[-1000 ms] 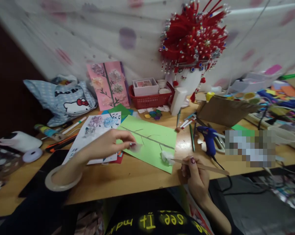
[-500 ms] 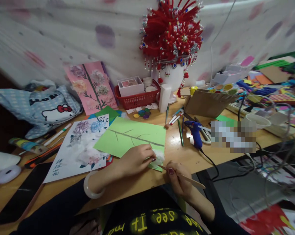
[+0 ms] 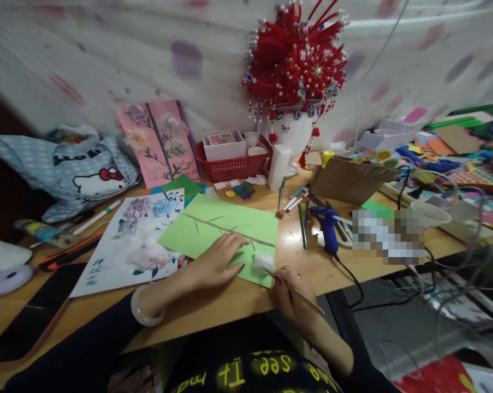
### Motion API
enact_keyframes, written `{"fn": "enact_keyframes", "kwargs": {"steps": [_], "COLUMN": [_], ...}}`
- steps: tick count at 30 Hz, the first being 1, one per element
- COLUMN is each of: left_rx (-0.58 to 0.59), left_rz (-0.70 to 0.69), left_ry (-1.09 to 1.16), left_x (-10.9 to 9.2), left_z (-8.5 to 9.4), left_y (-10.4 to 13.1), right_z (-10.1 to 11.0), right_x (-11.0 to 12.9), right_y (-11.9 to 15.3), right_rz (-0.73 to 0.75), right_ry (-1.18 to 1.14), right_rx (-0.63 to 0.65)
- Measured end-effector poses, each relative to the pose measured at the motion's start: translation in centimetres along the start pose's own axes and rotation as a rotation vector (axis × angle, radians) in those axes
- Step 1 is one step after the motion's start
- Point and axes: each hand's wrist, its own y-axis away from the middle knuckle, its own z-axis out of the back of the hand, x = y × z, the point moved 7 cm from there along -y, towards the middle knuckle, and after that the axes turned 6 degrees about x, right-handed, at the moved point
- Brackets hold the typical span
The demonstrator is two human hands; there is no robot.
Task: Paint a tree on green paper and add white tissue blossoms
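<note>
A light green sheet [image 3: 213, 210] with a drawn dark branch lies on the desk. My left hand [image 3: 221, 261] rests on its lower edge, thumb and fingers apart, holding nothing. A white fluffy tuft [image 3: 263, 263] sits on the sheet's right part, just right of my left hand. Closed around a thin wooden stick [image 3: 307, 301] is my right hand [image 3: 291, 295], and the stick's tip reaches the tuft's lower right edge. Left of the green sheet lies a white sheet with flower pictures [image 3: 107, 256], partly under it.
A blue glue gun [image 3: 329, 232] with a black cord and several pens lie to the right. Behind stand a red basket [image 3: 233, 166], a pink flower picture [image 3: 148, 164] and a red beaded headdress [image 3: 299, 71]. A phone [image 3: 29, 316] is at the left.
My left hand has let go of the white tuft and moved slightly left, its fingers spreading. The tuft now shows uncovered. My right hand still holds the stick, now with its tip at the tuft.
</note>
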Motion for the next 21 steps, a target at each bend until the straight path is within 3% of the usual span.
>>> {"fn": "enact_keyframes", "kwargs": {"steps": [9,15,21], "left_rx": [0.120,0.178,0.142], "left_rz": [0.069,0.078,0.063], "left_ry": [-0.100,-0.142,-0.136], "left_x": [2.2,2.2,2.2], "left_z": [-2.4,-2.7,-2.6], "left_y": [0.2,0.4,0.4], "right_z": [-0.7,-1.3,-1.3], "right_x": [-0.1,-0.6,-0.5], "right_y": [-0.3,-0.4,-0.9], "right_rz": [-0.001,-0.058,-0.086], "right_ry": [0.016,0.036,0.047], "right_rx": [-0.010,0.019,0.024]}}
